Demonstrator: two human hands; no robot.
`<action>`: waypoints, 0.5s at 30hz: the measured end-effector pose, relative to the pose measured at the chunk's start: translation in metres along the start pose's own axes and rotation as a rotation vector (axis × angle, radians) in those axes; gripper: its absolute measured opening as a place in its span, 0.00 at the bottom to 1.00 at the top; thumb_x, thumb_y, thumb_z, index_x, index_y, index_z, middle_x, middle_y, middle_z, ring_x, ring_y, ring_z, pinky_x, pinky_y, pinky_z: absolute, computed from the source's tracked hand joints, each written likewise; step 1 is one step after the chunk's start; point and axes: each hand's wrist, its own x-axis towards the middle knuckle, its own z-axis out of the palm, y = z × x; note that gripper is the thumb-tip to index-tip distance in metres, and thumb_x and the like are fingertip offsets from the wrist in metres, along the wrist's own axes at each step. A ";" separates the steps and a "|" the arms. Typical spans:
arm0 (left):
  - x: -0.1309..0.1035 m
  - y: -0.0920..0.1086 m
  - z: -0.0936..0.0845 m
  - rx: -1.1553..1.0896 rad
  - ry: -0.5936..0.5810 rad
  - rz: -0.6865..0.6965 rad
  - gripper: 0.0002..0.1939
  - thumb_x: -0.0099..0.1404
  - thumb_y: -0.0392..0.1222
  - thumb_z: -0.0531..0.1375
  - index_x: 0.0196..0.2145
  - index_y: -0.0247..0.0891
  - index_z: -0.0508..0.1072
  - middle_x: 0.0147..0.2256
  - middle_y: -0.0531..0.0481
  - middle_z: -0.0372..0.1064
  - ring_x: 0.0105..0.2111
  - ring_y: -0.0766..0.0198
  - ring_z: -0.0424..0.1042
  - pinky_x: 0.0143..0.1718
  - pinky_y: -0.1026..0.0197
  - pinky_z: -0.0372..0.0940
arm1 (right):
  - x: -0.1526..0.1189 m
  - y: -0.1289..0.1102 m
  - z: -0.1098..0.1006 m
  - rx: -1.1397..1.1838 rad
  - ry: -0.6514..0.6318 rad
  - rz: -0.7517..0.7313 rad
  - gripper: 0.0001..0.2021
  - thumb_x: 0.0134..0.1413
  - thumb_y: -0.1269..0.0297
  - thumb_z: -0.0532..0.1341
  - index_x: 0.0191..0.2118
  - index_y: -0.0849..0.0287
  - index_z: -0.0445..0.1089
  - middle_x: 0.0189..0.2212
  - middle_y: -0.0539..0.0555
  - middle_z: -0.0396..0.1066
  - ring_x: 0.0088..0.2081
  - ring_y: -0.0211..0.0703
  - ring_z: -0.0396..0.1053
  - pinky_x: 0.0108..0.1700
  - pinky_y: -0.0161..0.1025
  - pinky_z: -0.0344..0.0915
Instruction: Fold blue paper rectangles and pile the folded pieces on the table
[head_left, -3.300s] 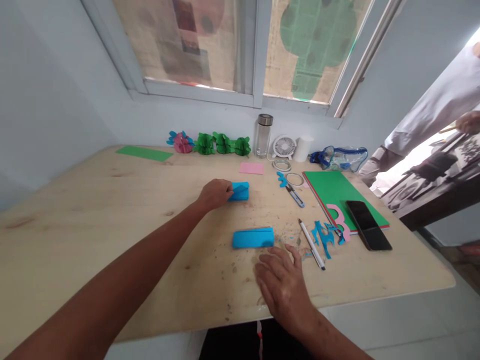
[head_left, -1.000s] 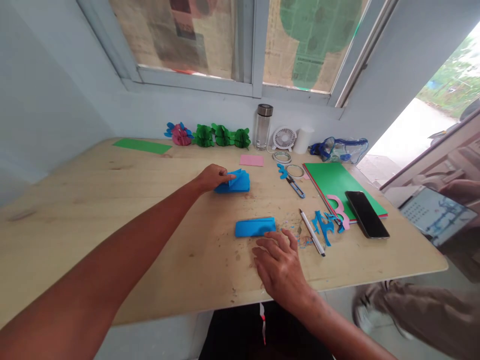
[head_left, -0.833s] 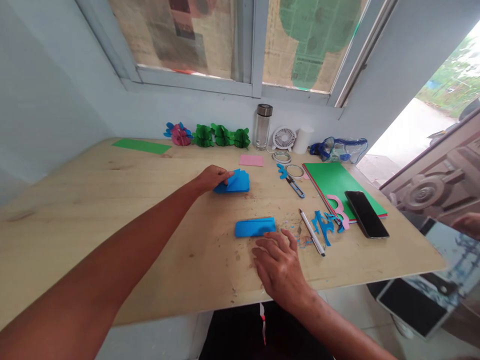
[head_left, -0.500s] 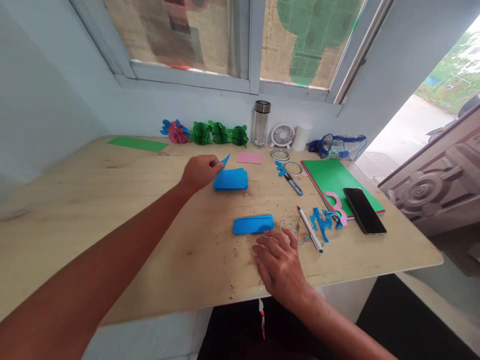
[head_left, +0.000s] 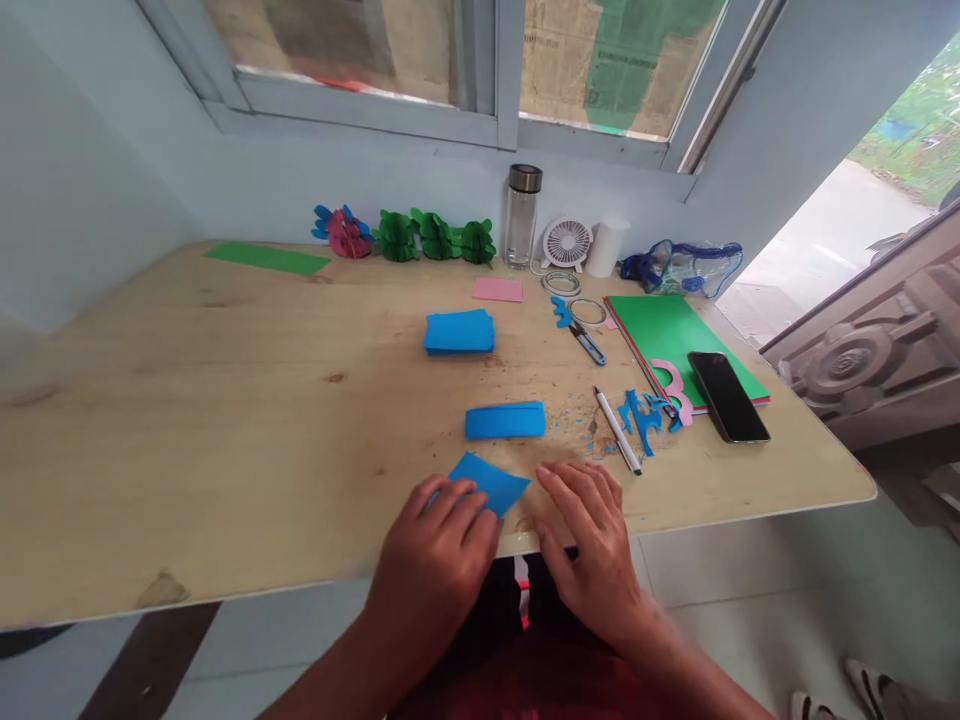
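Note:
A blue paper piece (head_left: 491, 482) lies at the table's front edge, one corner pointing right. My left hand (head_left: 442, 535) rests over its lower left part, fingers curled on it, the thumb hidden. Just right of the paper is my right hand (head_left: 589, 535), its fingers bent and slightly apart, holding nothing. Beyond the hands lies a narrow stack of folded blue paper (head_left: 505, 421). Farther back sits a wider stack of blue paper (head_left: 459, 332).
Right of the hands are a white pen (head_left: 617, 431), blue scraps (head_left: 643, 422), snips (head_left: 587, 343), green sheets (head_left: 652, 345) and a phone (head_left: 727, 396). Along the wall stand green paper shapes (head_left: 435, 236), a bottle (head_left: 521, 220) and a small fan (head_left: 566, 245).
My left hand has come from the wider blue stack to the front edge, bringing a blue piece. My right hand has shifted slightly right. The view has tilted down.

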 end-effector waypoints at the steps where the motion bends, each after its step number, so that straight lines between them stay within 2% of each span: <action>1: -0.002 0.008 0.003 -0.021 -0.028 -0.013 0.10 0.63 0.32 0.54 0.26 0.41 0.70 0.29 0.48 0.74 0.32 0.58 0.73 0.40 0.51 0.66 | -0.004 -0.002 -0.001 0.000 -0.027 -0.014 0.20 0.58 0.72 0.53 0.56 0.56 0.63 0.48 0.56 0.70 0.50 0.47 0.65 0.55 0.50 0.57; 3: -0.002 0.019 0.006 -0.097 -0.070 -0.033 0.11 0.64 0.33 0.54 0.25 0.41 0.69 0.27 0.50 0.73 0.29 0.60 0.71 0.37 0.53 0.67 | -0.010 -0.004 0.000 0.000 -0.072 -0.025 0.16 0.59 0.72 0.53 0.51 0.55 0.66 0.47 0.55 0.70 0.50 0.47 0.65 0.55 0.50 0.57; 5: 0.000 0.024 0.008 -0.199 -0.104 -0.059 0.10 0.64 0.36 0.54 0.25 0.41 0.69 0.25 0.51 0.71 0.26 0.62 0.70 0.34 0.55 0.66 | -0.015 -0.003 0.003 0.019 -0.086 -0.011 0.12 0.59 0.72 0.53 0.44 0.54 0.69 0.42 0.53 0.72 0.47 0.45 0.66 0.54 0.49 0.56; 7: 0.000 0.023 0.009 -0.296 -0.119 -0.092 0.09 0.65 0.40 0.56 0.27 0.41 0.70 0.26 0.51 0.72 0.27 0.62 0.70 0.35 0.55 0.67 | -0.017 0.000 0.007 0.054 -0.086 0.016 0.09 0.60 0.72 0.53 0.37 0.54 0.70 0.35 0.50 0.73 0.43 0.43 0.67 0.53 0.48 0.55; 9: -0.002 0.015 0.013 -0.352 -0.120 -0.110 0.07 0.65 0.44 0.57 0.34 0.41 0.72 0.32 0.49 0.75 0.33 0.60 0.73 0.41 0.54 0.67 | -0.017 0.005 0.008 0.085 -0.083 0.035 0.09 0.61 0.71 0.54 0.34 0.54 0.69 0.31 0.48 0.73 0.40 0.41 0.68 0.53 0.47 0.54; 11: -0.007 0.002 0.018 -0.364 -0.123 -0.097 0.09 0.65 0.43 0.56 0.41 0.39 0.73 0.39 0.47 0.76 0.41 0.58 0.74 0.46 0.52 0.67 | -0.016 0.011 0.007 0.107 -0.094 0.024 0.08 0.61 0.71 0.55 0.34 0.53 0.69 0.31 0.47 0.74 0.38 0.40 0.69 0.54 0.47 0.53; 15: -0.017 -0.016 0.024 -0.283 -0.144 -0.029 0.12 0.65 0.32 0.52 0.37 0.40 0.75 0.41 0.48 0.76 0.46 0.58 0.73 0.51 0.49 0.65 | -0.012 0.023 -0.001 0.098 -0.120 -0.022 0.07 0.60 0.71 0.56 0.36 0.53 0.70 0.33 0.48 0.75 0.40 0.40 0.69 0.54 0.46 0.55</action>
